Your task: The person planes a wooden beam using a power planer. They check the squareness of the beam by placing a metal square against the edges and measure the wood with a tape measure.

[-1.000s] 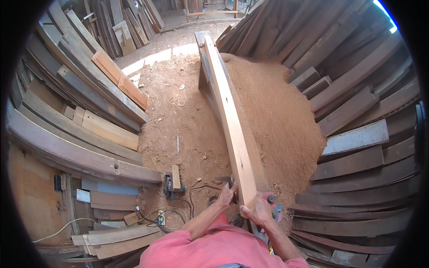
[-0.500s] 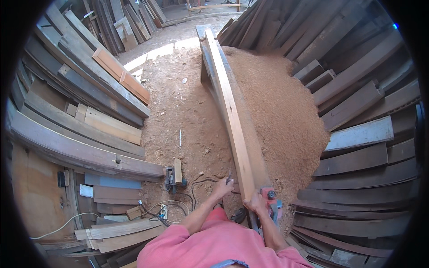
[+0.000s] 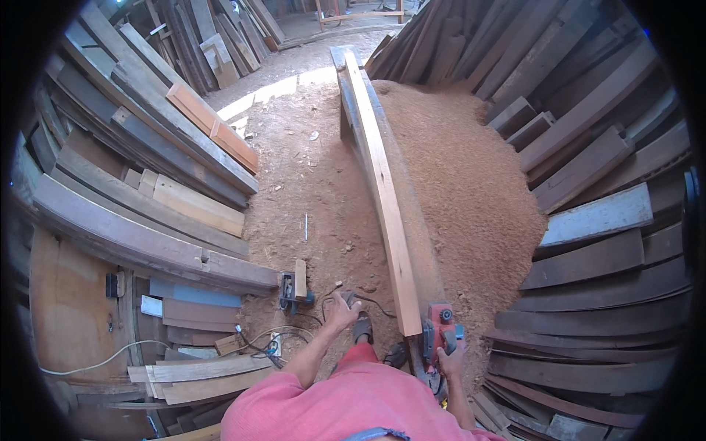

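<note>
A long pale wooden beam [image 3: 382, 184] lies lengthwise along a narrow, dust-covered bench [image 3: 418, 220], its near end close to my body. Beside that near end, to the right, stands a red electric hand planer [image 3: 440, 317]. My right hand [image 3: 450, 360] is closed around the planer's rear handle. To the left of the beam, my left hand [image 3: 341, 310] is raised over the floor with its fingers curled around a dark power cord [image 3: 376, 303]. The cord runs from those fingers toward the bench.
A second power tool [image 3: 292, 288] with a small wood block sits on the floor at left. Tangled cables [image 3: 276, 342] lie nearby. A sawdust heap [image 3: 471, 191] spreads right of the bench. Stacked planks [image 3: 581, 261] line the right side; long boards [image 3: 162, 239] line the left.
My right hand has moved from the beam's near end onto the planer's handle. My left hand has shifted left, away from the beam. The view has shifted slightly.
</note>
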A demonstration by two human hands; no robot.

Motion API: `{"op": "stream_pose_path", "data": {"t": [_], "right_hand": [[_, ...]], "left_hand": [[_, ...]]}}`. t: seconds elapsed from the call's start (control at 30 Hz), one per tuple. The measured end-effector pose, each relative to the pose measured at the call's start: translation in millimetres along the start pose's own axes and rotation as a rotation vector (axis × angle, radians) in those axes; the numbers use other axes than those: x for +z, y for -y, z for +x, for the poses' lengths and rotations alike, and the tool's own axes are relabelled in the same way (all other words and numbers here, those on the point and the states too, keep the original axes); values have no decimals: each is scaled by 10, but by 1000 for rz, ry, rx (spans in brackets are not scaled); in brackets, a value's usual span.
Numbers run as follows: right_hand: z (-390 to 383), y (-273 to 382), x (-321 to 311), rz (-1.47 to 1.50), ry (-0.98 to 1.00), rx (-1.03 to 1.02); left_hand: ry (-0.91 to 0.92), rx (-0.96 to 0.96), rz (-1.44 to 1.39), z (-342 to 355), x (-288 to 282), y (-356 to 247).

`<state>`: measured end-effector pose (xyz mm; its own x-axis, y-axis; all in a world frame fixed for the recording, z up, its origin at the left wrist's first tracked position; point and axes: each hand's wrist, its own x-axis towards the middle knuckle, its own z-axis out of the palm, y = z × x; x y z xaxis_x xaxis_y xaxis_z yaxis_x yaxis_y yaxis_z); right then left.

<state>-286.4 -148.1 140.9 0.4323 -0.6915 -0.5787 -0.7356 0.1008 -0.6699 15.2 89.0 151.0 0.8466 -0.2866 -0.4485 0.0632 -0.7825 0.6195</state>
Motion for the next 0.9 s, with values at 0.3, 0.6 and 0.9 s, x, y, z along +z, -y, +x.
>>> {"op": "stream_pose_path", "data": {"t": [0.3,0.6,0.9], "right_hand": [[23,715,-203,581,74,-132],[-350,2012,-103,841,245,-387],[-356,2470,255,454,364,-358]], "left_hand": [[523,422,236,-802,502,190],[596,875,113,-1217,1359,368],[144,150,286,-799,586,930]]}}
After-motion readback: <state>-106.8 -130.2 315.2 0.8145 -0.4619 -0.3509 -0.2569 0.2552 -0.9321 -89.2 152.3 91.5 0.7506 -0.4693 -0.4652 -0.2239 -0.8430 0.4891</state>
